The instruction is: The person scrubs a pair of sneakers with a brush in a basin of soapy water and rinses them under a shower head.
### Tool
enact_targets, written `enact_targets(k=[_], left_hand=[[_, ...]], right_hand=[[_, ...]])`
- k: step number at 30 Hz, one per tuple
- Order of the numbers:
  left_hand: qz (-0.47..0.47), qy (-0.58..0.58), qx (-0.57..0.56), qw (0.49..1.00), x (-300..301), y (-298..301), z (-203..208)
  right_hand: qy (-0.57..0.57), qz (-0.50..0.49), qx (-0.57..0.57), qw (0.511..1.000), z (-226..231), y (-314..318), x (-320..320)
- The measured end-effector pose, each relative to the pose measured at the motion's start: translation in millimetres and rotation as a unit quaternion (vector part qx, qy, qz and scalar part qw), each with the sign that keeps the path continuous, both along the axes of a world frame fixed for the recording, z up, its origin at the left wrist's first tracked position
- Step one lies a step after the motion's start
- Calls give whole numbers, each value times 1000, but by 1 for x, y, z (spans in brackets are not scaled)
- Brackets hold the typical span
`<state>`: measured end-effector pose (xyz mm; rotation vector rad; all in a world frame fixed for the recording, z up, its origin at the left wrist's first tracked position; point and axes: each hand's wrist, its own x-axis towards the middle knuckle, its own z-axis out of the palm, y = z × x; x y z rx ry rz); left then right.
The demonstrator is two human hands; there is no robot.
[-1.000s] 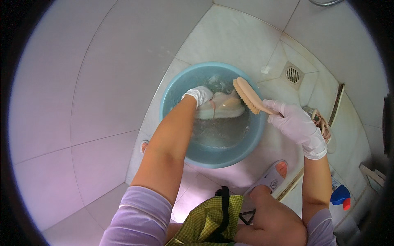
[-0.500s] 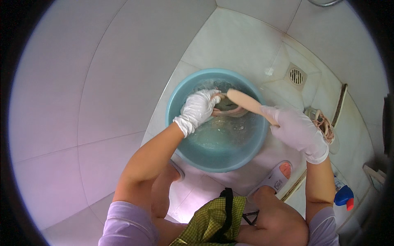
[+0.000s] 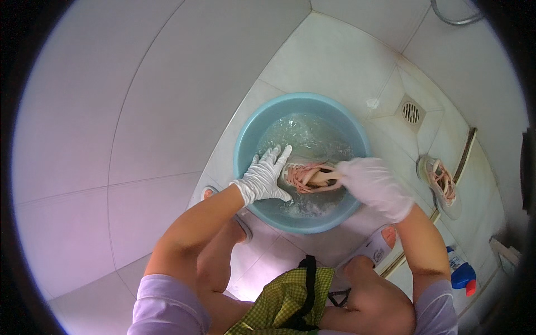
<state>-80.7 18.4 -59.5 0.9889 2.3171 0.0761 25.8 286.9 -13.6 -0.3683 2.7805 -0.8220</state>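
Note:
A wet sneaker [image 3: 306, 177] with pink laces sits in the water of a round blue basin [image 3: 245, 139], its opening facing up. My left hand [image 3: 263, 177], in a white glove, is at the toe end with fingers and thumb spread apart. My right hand [image 3: 375, 187], also gloved and blurred by motion, is closed around the handle of a beige brush [image 3: 326, 177]. The brush reaches into the shoe's opening; its bristle end is hidden there.
A second sneaker [image 3: 441, 184] with pink laces stands on the tiles at the right. Near it are a floor drain [image 3: 411, 113] and a blue bottle with a red cap [image 3: 462, 276]. A tiled wall [image 3: 151, 111] rises on the left. My slippered feet flank the basin.
The shoe has turned upright in the water, laces up. My left hand has shifted down and spread its fingers. My right hand has moved left, bringing the brush into the shoe.

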Motion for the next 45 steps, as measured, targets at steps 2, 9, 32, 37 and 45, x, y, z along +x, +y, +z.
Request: enact_targets(k=[2,9,32,37,45], left_hand=[[-17,37,-17,999,0,-8,-21],[75,17,25,997,-7,9,-55],[74,85,-3,994,-24,0,-52],[59,68,-37,995,-26,4,-55],[38,83,-47,995,-32,-1,-48]], right_hand=[[-22,-50,34,998,24,8,8],[-2,-48,156,987,-17,-67,-26],[-34,20,-33,999,-14,-15,-39],[3,35,29,999,-32,-49,-48],[14,42,236,971,2,-35,-54]])
